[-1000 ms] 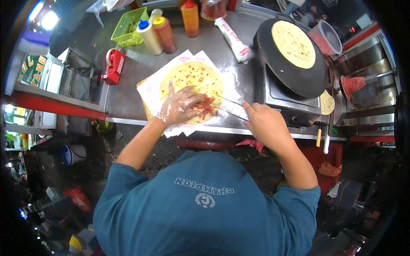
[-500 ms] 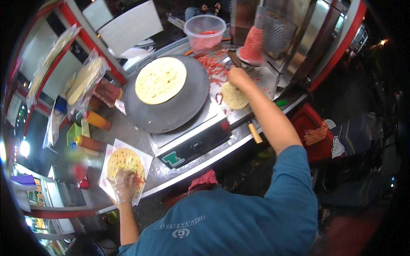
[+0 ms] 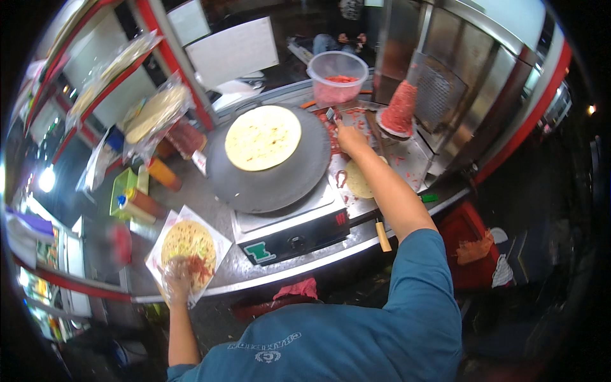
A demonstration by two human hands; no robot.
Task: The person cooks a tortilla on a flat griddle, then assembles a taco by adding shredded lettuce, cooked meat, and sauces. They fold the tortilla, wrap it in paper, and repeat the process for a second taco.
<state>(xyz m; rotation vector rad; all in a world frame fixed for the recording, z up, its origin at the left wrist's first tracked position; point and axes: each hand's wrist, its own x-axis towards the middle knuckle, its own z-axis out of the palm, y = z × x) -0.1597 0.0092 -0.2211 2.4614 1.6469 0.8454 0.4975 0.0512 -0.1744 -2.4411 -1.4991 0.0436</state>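
My left hand (image 3: 176, 280), in a clear plastic glove, rests at the near left edge of a flatbread (image 3: 184, 235) topped with shredded greens and red meat shreds (image 3: 202, 268). Blur and crinkled plastic obscure whether its fingers grip anything. White paper (image 3: 218, 244) lies under the flatbread. My right hand (image 3: 348, 136) is closed round a tool with a silvery end (image 3: 331, 115), its exact kind unclear, over the meat scraps on the metal tray. Partly behind my right forearm is a smaller flatbread (image 3: 358, 181). A larger flatbread (image 3: 263, 137) lies on the dark round griddle (image 3: 305, 175).
A cone of red meat (image 3: 400, 109) stands beside the grill mesh (image 3: 439, 92). Behind the tray is a clear tub (image 3: 337, 95) holding red meat. Sauce bottles (image 3: 141, 202) and a green basket (image 3: 125, 191) sit at left. A wooden handle (image 3: 382, 236) juts past the counter edge.
My right hand has moved from beside the meat cone leftward over the scraps. My left hand has drawn back to the filling's left side, uncovering more meat. The view has shifted.
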